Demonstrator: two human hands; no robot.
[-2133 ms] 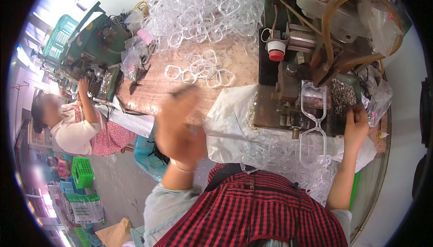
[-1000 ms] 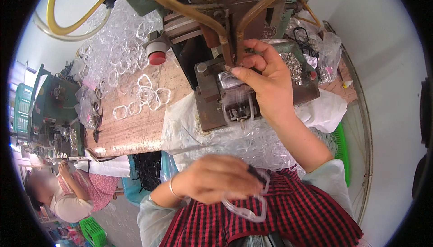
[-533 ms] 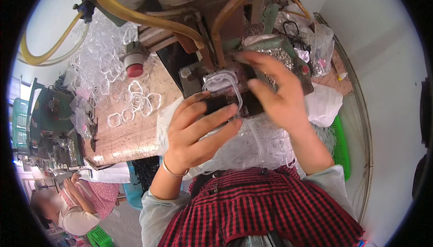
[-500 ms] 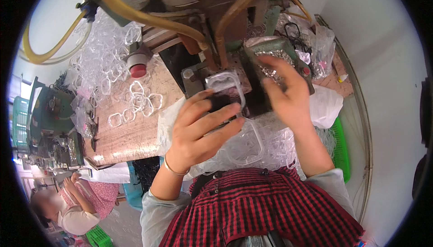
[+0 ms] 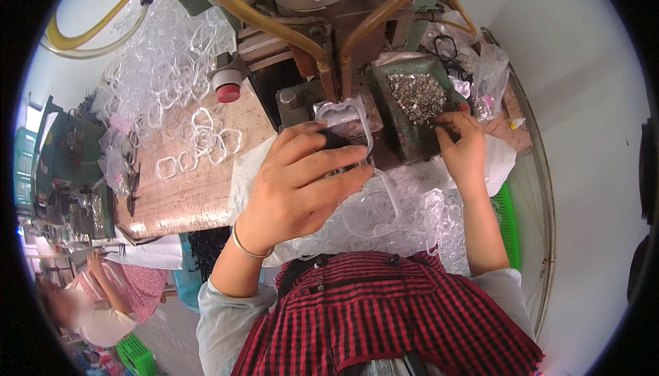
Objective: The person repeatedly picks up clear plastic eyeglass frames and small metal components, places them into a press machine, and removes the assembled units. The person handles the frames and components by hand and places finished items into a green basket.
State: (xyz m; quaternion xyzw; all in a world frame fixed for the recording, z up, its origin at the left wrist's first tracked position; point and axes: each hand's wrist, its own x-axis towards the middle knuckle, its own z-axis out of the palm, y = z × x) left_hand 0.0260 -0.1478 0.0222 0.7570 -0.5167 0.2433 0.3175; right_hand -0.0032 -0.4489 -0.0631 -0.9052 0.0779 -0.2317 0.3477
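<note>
Fingers of the left hand (image 5: 295, 187) grip a clear plastic goggle frame (image 5: 350, 153), glossy and two-looped, against the grey metal press (image 5: 322, 101). Half a second on, the right hand (image 5: 463, 149) has left the frame, fingertips pinching in the green tray of small metal parts (image 5: 415, 98).

The left hand (image 5: 302, 187) holds a clear plastic frame (image 5: 350, 135) against the machine (image 5: 322, 5); the right hand (image 5: 463, 146) touches the tray of metal bits (image 5: 419, 98).
</note>
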